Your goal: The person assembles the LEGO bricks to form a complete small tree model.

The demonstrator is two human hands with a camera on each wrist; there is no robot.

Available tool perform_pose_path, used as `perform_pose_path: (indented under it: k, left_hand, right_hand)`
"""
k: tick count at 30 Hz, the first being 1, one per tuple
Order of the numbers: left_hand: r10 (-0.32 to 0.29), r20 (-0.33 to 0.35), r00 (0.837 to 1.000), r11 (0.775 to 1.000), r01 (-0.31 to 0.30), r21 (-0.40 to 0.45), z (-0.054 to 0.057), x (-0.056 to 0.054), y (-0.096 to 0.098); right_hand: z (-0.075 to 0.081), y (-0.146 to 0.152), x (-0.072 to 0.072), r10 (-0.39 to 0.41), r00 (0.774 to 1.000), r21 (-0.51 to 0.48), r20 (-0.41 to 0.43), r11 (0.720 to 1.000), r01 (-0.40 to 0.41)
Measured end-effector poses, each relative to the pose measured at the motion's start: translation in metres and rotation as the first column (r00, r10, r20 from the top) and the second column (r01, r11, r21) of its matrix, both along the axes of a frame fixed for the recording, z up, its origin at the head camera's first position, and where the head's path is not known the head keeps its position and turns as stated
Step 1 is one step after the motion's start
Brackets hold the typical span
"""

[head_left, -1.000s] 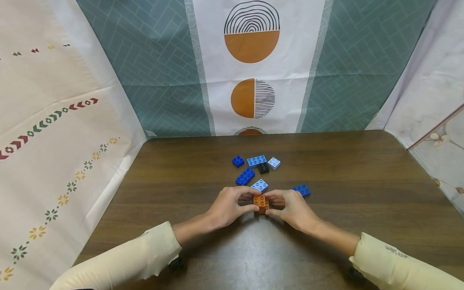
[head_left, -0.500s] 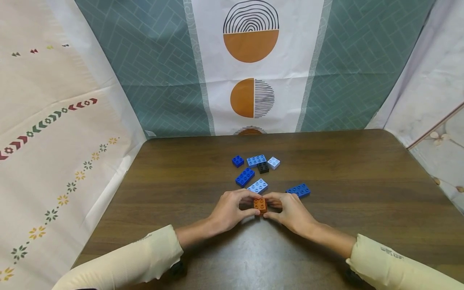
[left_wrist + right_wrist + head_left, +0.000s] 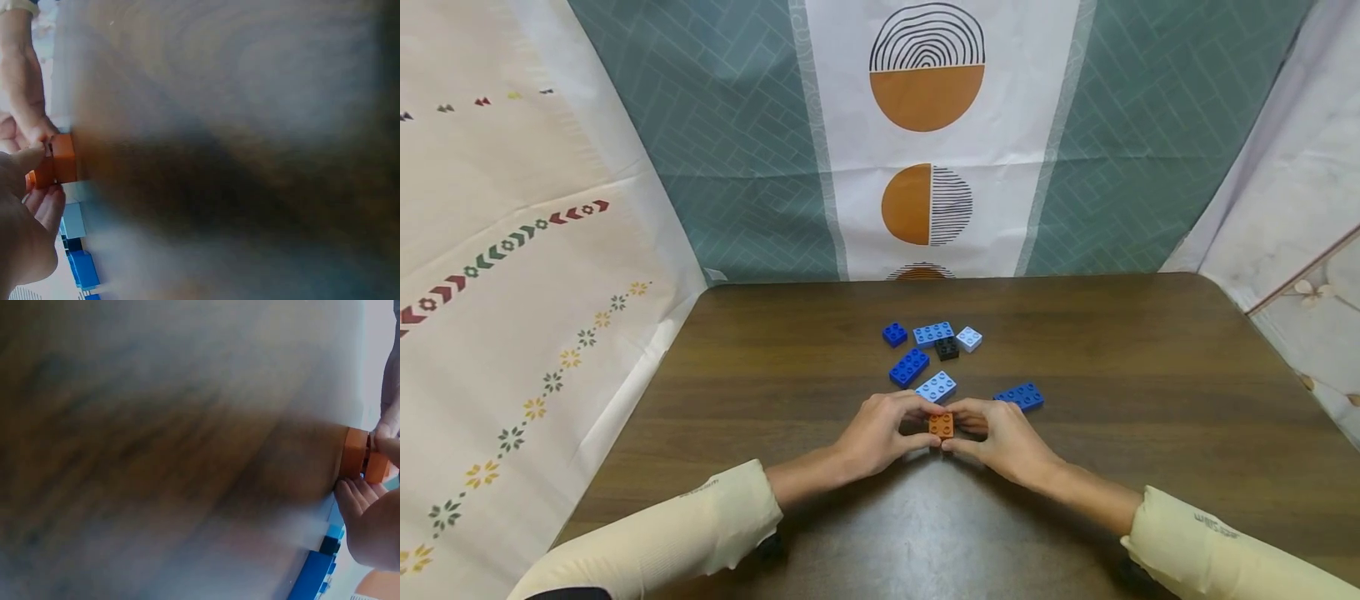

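Note:
Two small orange building bricks, an upper brick (image 3: pixel 941 425) and a lower brick (image 3: pixel 65 157), are stacked one above the other near the middle of the table. A thin gap shows between them in both wrist views. My left hand (image 3: pixel 877 435) pinches the stack from the left, its thumb at the upper brick. From the right side my right hand (image 3: pixel 1006 437) pinches it too, thumb in front and fingers behind. The fingertips of both hands nearly meet around the bricks. Just behind the hands lies a light blue brick (image 3: pixel 937 386), its near end partly covered.
On the brown table (image 3: pixel 775 350) behind the hands lie a long dark blue brick (image 3: pixel 909 367), a small blue brick (image 3: pixel 895 334), a mid-blue brick (image 3: pixel 933 333), a black brick (image 3: pixel 947 347) and a pale brick (image 3: pixel 969 338). Another blue brick (image 3: pixel 1021 396) lies beside the right hand.
The upper orange brick, offset to the left over the lower one a second ago, now sits squarely above it. The hands have shifted slightly and still hold the stack.

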State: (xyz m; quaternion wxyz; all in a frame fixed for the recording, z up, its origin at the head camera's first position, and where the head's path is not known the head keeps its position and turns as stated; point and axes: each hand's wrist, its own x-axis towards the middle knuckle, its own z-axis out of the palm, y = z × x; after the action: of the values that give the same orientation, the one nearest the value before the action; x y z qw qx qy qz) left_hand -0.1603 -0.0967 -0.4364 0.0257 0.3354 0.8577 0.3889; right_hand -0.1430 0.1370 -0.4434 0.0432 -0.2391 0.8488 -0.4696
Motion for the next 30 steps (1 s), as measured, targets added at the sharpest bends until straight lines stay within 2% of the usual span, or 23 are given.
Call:
perform_pose_path:
  k: [4,10,12,20,30]
  left_hand:
    - [-0.015,-0.021,1.000,1.000,0.014,-0.014,0.0015,-0.0019,0.0009]
    - [-0.012,-0.008,1.000,1.000,0.012,-0.019,0.0009,-0.0032,0.0016]
    - [-0.012,0.000,1.000,1.000,0.012,-0.020,0.0007,-0.0034,0.0017]
    - [0.002,0.043,0.999,1.000,-0.001,-0.030,-0.0011,-0.0045,0.0017]
    - [0.020,0.132,0.991,0.999,-0.025,0.038,-0.0028,-0.0053,0.0013]
  right_hand:
    - [0.0031,0.0015,0.0001,0.002,1.000,-0.041,0.031,0.999,-0.001]
    - [0.0082,0.0030,0.0019,-0.034,0.994,0.039,-0.101,0.999,0.039]
    - [0.0087,0.0029,0.0021,-0.041,0.992,0.062,-0.121,0.997,0.048]
    - [0.0081,0.0025,0.0024,-0.039,0.992,0.065,-0.123,0.997,0.048]
    - [0.0078,0.0032,0.0008,-0.037,0.993,0.082,-0.110,0.996,0.046]
